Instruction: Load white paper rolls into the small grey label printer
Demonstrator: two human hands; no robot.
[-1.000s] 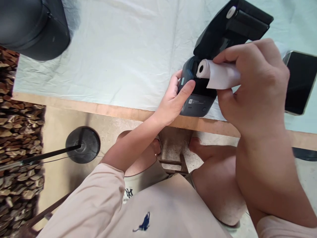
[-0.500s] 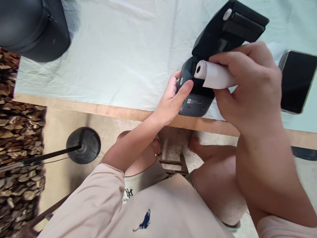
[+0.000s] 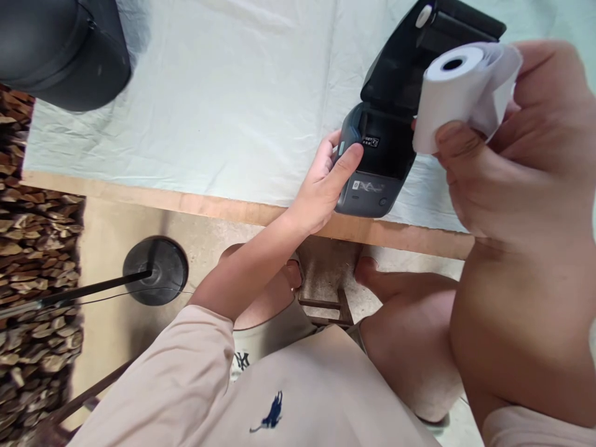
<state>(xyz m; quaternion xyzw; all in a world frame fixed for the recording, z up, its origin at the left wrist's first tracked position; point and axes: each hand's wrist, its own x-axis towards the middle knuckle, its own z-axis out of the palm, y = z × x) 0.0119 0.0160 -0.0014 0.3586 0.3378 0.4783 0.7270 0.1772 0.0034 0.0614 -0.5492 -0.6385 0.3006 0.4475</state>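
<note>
A dark portable receipt printer rests at the table's front edge with its lid swung up and back. Its paper bay shows bare inside, apart from a small printed label. My left hand grips the printer's left side, thumb over the rim of the bay. Up and to the right, in front of the lid, my right hand pinches a white paper roll between thumb and fingers. The roll is tilted, its dark core hole facing up, and a loose end of paper curls off its right side.
The table has a pale cloth and a wooden front edge. A black bag-like object stands at the back left. Below are a round black stand base with a pole and stacked firewood.
My right hand has lifted the paper roll out of the printer's bay, up and to the right, turning its end upward. My left hand stays on the printer. The phone is now hidden.
</note>
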